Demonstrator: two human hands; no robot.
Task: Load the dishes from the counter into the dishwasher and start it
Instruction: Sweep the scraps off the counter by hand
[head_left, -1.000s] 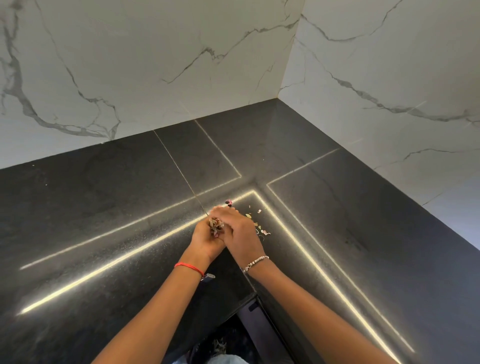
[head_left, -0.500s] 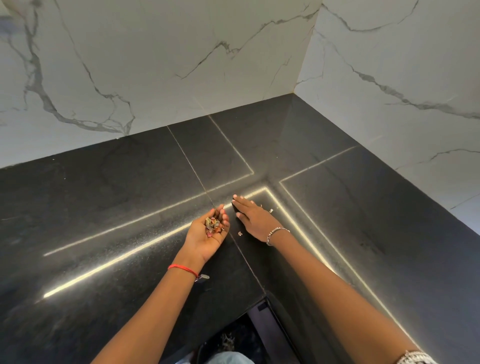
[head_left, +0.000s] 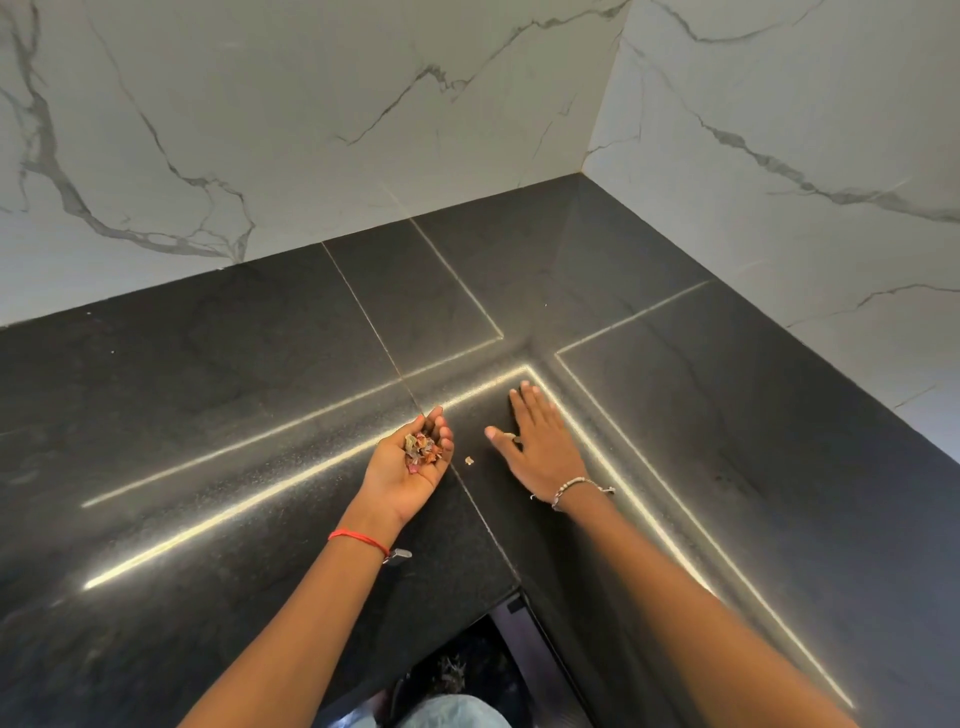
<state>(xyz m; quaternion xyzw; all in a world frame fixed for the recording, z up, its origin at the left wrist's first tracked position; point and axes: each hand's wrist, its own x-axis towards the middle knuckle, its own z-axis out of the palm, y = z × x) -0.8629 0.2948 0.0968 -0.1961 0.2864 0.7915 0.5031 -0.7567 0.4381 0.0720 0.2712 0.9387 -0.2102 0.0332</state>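
Black polished stone made up the desk (head_left: 208, 415), which ran into a corner under white marble walls (head_left: 311, 130) veined in grey, and long bright streaks of reflected light (head_left: 260, 499) crossed its surface. The left grip (head_left: 410, 467) lay palm up just above the desk near the corner seam, cupped, with the fingers only loosely bent, and a small heap of food scraps (head_left: 422, 449) in red, green and brown sat in its hollow. The right grip (head_left: 540, 441) lay just beside it, palm down and flat on the stone, fingers straight and slightly spread, holding nothing. A pale bit (head_left: 511, 438) showed between its thumb and forefinger. One small crumb (head_left: 469, 460) lay on the desk between the two grips, touching neither. A red thread (head_left: 358, 538) circled the left wrist and a bead bracelet (head_left: 576, 486) the right. Below the desk's inner corner, a dark opening (head_left: 483, 654) showed above a patch of pale blue cloth (head_left: 452, 712); whether that was the dishwasher could not be told.
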